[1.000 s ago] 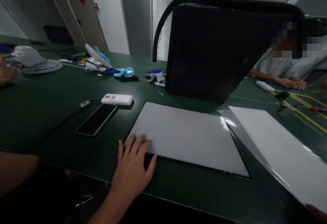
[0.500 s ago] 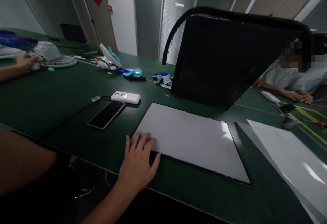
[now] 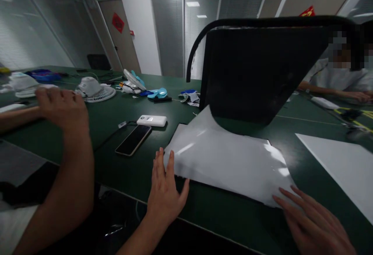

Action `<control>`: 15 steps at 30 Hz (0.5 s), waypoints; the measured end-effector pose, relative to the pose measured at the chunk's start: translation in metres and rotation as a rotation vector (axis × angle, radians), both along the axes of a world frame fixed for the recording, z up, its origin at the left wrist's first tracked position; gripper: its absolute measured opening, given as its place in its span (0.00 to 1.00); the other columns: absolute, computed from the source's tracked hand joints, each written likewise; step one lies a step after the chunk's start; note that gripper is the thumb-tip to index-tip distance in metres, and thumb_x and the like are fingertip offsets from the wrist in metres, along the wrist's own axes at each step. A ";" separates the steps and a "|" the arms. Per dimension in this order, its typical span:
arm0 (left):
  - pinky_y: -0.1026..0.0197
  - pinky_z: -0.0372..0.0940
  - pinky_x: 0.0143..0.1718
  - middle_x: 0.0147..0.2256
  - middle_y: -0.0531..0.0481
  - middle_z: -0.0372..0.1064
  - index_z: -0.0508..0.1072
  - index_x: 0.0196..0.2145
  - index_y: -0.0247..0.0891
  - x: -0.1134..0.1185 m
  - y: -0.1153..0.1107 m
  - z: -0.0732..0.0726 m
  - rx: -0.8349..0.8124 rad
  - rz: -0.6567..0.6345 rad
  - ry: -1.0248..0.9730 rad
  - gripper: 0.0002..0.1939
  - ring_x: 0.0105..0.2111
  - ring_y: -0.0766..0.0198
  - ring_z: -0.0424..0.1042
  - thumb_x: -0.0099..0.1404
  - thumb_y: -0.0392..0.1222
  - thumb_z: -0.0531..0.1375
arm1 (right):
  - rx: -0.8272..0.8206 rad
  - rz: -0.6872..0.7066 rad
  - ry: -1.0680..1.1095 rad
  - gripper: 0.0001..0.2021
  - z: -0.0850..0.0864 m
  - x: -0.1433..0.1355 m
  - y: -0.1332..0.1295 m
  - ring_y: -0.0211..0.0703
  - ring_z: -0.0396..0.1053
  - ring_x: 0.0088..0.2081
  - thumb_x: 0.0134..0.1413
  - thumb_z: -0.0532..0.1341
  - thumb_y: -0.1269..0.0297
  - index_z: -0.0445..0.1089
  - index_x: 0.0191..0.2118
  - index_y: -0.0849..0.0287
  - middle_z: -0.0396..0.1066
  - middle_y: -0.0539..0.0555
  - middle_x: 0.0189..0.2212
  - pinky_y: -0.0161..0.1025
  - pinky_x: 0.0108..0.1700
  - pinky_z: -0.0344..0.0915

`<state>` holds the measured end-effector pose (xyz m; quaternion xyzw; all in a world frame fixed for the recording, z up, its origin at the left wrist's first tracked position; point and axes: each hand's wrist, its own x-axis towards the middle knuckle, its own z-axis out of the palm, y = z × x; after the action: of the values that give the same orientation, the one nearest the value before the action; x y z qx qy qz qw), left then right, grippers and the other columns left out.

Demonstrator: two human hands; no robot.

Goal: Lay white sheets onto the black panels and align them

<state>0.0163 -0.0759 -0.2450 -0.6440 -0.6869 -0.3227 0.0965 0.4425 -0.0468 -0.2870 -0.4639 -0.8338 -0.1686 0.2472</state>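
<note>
A glossy white sheet (image 3: pixel 227 158) lies over a flat black-edged panel (image 3: pixel 182 124), with its far left corner curling upward. My left hand (image 3: pixel 166 191) rests at the near left corner, fingers stretched and thumb spread, at the sheet's edge. Over the near right corner, my right hand (image 3: pixel 316 222) has its fingers extended flat on the sheet. Neither hand is closed around anything. A second white sheet (image 3: pixel 340 162) lies on the table to the right.
A phone (image 3: pixel 134 140) and a white cabled device (image 3: pixel 152 120) lie left on the green table (image 3: pixel 116 177). Behind the panel stands a large black board (image 3: pixel 256 72). A co-worker's raised hand (image 3: pixel 62 105) is at left; another person (image 3: pixel 329 78) sits right. Fan parts (image 3: pixel 100 93) lie farther back.
A white sheet now covers the panel, which was uncovered before. My right hand has come into view at its right corner. A co-worker's arm at left has risen.
</note>
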 end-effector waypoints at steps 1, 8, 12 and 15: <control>0.24 0.55 0.71 0.79 0.30 0.27 0.42 0.79 0.42 0.000 0.000 0.001 -0.009 -0.006 0.000 0.45 0.78 0.31 0.38 0.73 0.42 0.62 | -0.018 -0.035 0.038 0.21 -0.002 -0.002 0.002 0.59 0.64 0.68 0.74 0.53 0.55 0.68 0.67 0.44 0.66 0.48 0.68 0.68 0.68 0.64; 0.23 0.52 0.72 0.77 0.45 0.46 0.80 0.56 0.49 -0.006 0.003 -0.002 -0.076 -0.095 0.085 0.17 0.76 0.33 0.48 0.72 0.40 0.63 | -0.030 -0.123 0.131 0.18 -0.001 -0.009 0.001 0.54 0.69 0.64 0.76 0.52 0.50 0.74 0.58 0.47 0.64 0.48 0.69 0.61 0.61 0.73; 0.26 0.57 0.72 0.66 0.43 0.70 0.82 0.51 0.48 -0.006 0.004 -0.001 -0.108 -0.145 0.109 0.14 0.70 0.42 0.64 0.74 0.39 0.58 | -0.128 -0.135 0.158 0.21 -0.004 -0.010 0.005 0.62 0.55 0.73 0.76 0.50 0.48 0.73 0.60 0.49 0.61 0.52 0.71 0.73 0.68 0.64; 0.31 0.63 0.70 0.59 0.43 0.76 0.82 0.50 0.45 -0.004 0.006 0.002 -0.119 -0.151 0.091 0.14 0.65 0.45 0.71 0.74 0.39 0.57 | -0.186 -0.141 0.154 0.23 -0.007 -0.011 0.008 0.63 0.53 0.74 0.75 0.49 0.46 0.71 0.63 0.48 0.59 0.53 0.72 0.77 0.68 0.64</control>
<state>0.0127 -0.0700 -0.2434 -0.7125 -0.6494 -0.2579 0.0647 0.4317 -0.0392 -0.2939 -0.5536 -0.7899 -0.0717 0.2540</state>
